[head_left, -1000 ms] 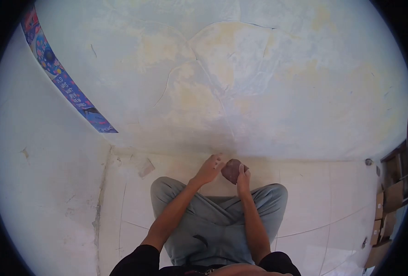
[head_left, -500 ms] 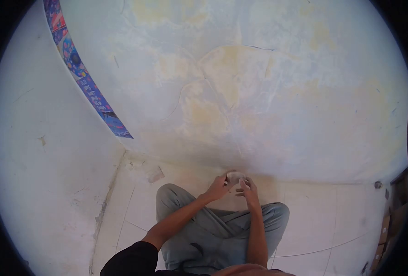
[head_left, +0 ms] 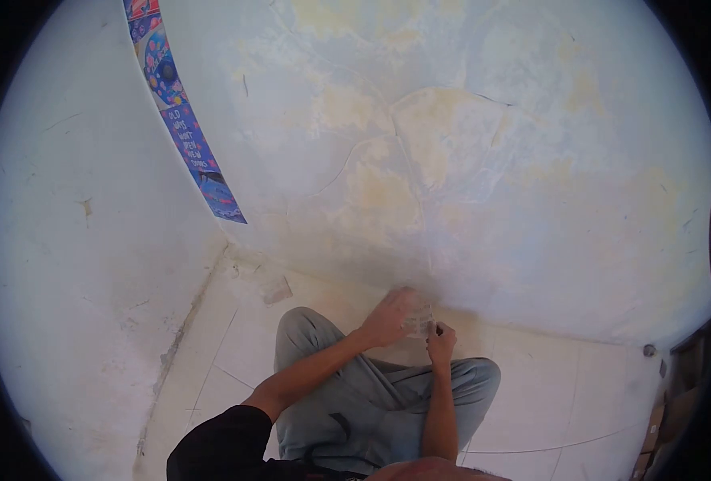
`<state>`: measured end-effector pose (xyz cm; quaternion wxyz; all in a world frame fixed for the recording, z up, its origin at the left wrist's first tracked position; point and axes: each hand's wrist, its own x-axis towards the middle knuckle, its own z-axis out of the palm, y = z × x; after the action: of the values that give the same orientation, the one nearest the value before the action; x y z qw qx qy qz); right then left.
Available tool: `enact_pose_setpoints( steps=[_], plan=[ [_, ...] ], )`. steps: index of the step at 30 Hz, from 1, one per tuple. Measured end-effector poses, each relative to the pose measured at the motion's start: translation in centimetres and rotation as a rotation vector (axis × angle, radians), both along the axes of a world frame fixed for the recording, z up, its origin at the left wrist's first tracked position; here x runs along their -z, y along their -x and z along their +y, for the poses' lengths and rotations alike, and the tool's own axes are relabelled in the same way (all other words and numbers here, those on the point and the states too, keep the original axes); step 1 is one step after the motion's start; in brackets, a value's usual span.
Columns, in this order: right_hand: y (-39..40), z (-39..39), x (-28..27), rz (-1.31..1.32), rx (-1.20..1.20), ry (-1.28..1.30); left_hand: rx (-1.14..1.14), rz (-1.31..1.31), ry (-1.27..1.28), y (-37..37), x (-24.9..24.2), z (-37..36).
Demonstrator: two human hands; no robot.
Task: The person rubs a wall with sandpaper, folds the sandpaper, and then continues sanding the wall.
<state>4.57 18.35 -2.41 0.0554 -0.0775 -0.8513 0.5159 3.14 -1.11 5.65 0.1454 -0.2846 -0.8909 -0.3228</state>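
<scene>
Between my hands is a small pale, see-through-looking piece with light ridges or stripes (head_left: 418, 320); its exact kind is not clear. My left hand (head_left: 387, 319) is curled against its left side, the fingertips blurred. At the right edge, my right hand (head_left: 442, 343) pinches it between thumb and bent fingers. Both hands are held in front of my crossed legs (head_left: 371, 409), close to the foot of the wall.
A stained, cracked wall (head_left: 467, 160) rises just ahead, meeting another wall (head_left: 75, 264) on the left. A blue printed strip (head_left: 187, 144) hangs near that corner. On the tiled floor (head_left: 531, 393) lies a small flat pinkish patch (head_left: 277, 290). Boxes (head_left: 652, 429) stand far right.
My right hand has moved slightly down, its fingers now more closed. My left hand has turned over beside the pale piece, which now shows its stripes. The view has shifted a little left.
</scene>
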Motion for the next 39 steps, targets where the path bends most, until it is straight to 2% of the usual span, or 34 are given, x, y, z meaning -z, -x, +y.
enact_pose_setpoints(
  steps=[1, 2, 4, 5, 7, 8, 10, 14, 16, 17, 19, 20, 21, 23, 24, 26, 28, 31, 34, 36, 39],
  plan=[
    [0.1, 0.1, 0.5, 0.034, 0.015, -0.072, 0.174, 0.05, 0.152, -0.2, 0.0, 0.0],
    [0.0, 0.0, 0.2, 0.033, 0.012, -0.076, 0.17, 0.049, 0.148, -0.4, 0.6, 0.2],
    [-0.3, -0.6, -1.4, -0.069, 0.056, 0.249, 0.291, -0.042, 0.185, -0.8, 2.2, 1.0],
    [-0.3, -0.6, -1.8, -0.08, 0.058, 0.244, 0.292, -0.052, 0.179, -0.9, 2.2, 1.0],
    [-0.4, -0.6, -2.4, -0.188, 0.008, 0.364, 0.254, -0.287, 0.316, -0.7, 1.8, 0.8],
    [-0.6, -0.7, -2.8, -0.2, 0.015, 0.362, 0.26, -0.299, 0.313, -0.7, 1.9, 0.5],
    [-0.6, -0.9, -3.7, -0.174, -0.054, 0.551, 0.233, -0.184, 0.193, -0.4, 1.9, 0.2],
    [-0.1, -1.1, -3.6, -0.15, -0.074, 0.638, 0.204, -0.124, 0.172, -0.1, 1.9, 0.4],
    [-0.1, -1.1, -4.5, -0.198, -0.054, 0.697, 0.132, -0.458, 0.219, 0.1, 0.9, 0.5],
    [-0.1, -1.0, -4.8, -0.208, -0.047, 0.699, 0.137, -0.47, 0.22, 0.0, 0.4, 0.5],
    [-0.2, -1.0, -5.1, -0.159, -0.055, 0.754, -0.004, -0.299, 0.085, -0.2, -0.4, 0.0],
    [-0.3, -1.0, -4.8, -0.168, -0.043, 0.759, -0.034, -0.056, -0.044, -0.2, -0.6, -0.3],
    [-0.3, -0.9, -4.6, -0.125, -0.053, 0.661, -0.066, 0.191, -0.175, 0.0, -1.2, -0.7],
    [-0.4, -0.9, -4.5, -0.08, -0.065, 0.565, -0.182, 0.398, -0.324, 0.3, -3.1, -1.8],
    [-0.5, -1.0, -4.5, -0.084, -0.061, 0.543, -0.181, 0.401, -0.32, 0.9, -4.7, -2.3],
    [-0.5, -1.3, -4.5, -0.086, -0.068, 0.524, -0.287, 0.694, -0.383, 2.4, -8.5, -3.1],
    [-0.4, -1.7, -4.5, -0.077, -0.054, 0.465, -0.254, 0.86, -0.25, 4.9, -11.8, -3.9],
    [-0.6, -1.9, -5.0, -0.041, -0.087, 0.38, -0.293, 0.862, -0.102, 7.6, -15.1, -3.8],
    [-0.7, -1.8, -4.7, -0.015, -0.08, 0.321, -0.223, 0.782, -0.083, 8.9, -14.4, -3.1],
    [-0.7, -1.8, -4.7, -0.021, -0.073, 0.313, -0.305, 0.773, 0.083, 9.2, -13.4, -3.1],
    [-0.7, -1.8, -4.4, -0.025, -0.069, 0.303, -0.389, 0.758, 0.152, 9.8, -13.3, -3.1]
  ],
)
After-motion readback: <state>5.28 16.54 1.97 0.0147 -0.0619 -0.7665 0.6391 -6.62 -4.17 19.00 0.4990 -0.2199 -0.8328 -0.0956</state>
